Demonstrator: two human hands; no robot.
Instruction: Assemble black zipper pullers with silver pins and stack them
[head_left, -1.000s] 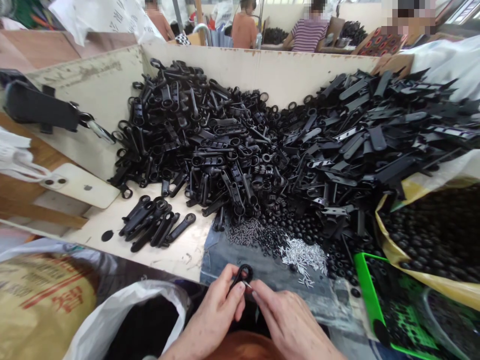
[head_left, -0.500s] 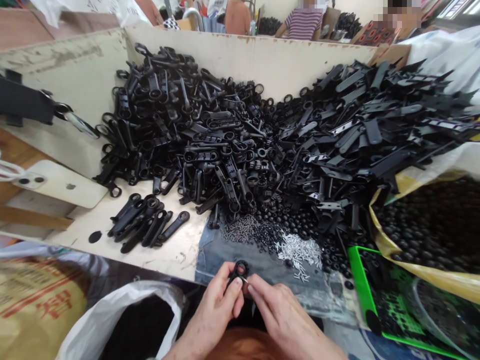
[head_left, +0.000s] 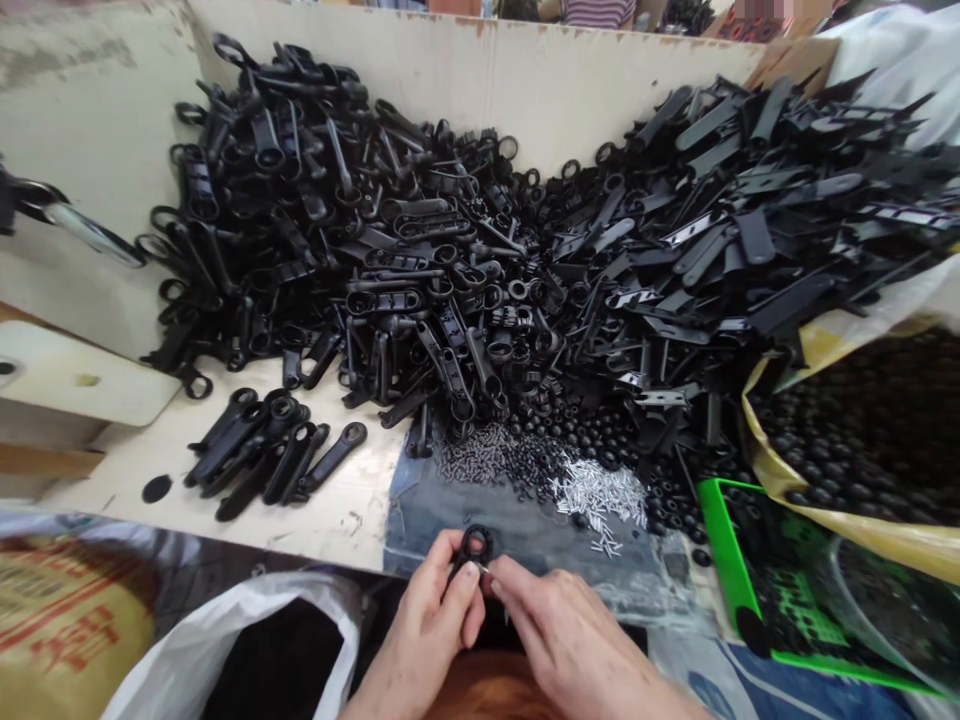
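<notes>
My left hand (head_left: 439, 605) is closed on a black plastic handle part (head_left: 476, 545), its ring-shaped end standing up past my thumb and forefinger. Close against it, my right hand (head_left: 551, 615) pinches a small silvery metal pin (head_left: 485, 569) at the side of the ring. Most of the handle part is hidden behind my left fingers. Just beyond my hands, a pile of short metal pins (head_left: 600, 490) lies on a dark mat (head_left: 510, 525), beside tiny dark grey pieces (head_left: 476, 455) and round black beads (head_left: 592, 430).
A big heap of black ring-ended parts (head_left: 300, 200) and flat black pieces (head_left: 750, 230) fills the bin behind. Assembled-looking handles (head_left: 277, 450) lie at left. A green tray (head_left: 720, 560) and a yellow-edged bag (head_left: 761, 440) stand right; a white sack (head_left: 202, 620) is front left.
The camera has tilted down, so the people at the back are mostly out of view. My hands stay together, the right fingertips now a little closer to the ring-ended part.
</notes>
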